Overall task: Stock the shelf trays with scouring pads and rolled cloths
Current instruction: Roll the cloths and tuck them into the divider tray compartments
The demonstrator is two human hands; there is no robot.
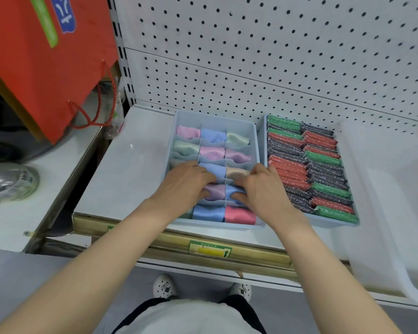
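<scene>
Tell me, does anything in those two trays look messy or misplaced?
Nothing stands out: the rolled cloths sit inside the divided tray's compartments, and the scouring pads stand in tidy rows.

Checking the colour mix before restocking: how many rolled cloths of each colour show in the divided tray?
Blue cloths: 4
Pink cloths: 3
Mint cloths: 2
Purple cloth: 1
Peach cloth: 1
Coral cloth: 1
Total: 12 clear; left hand covers others.
</scene>
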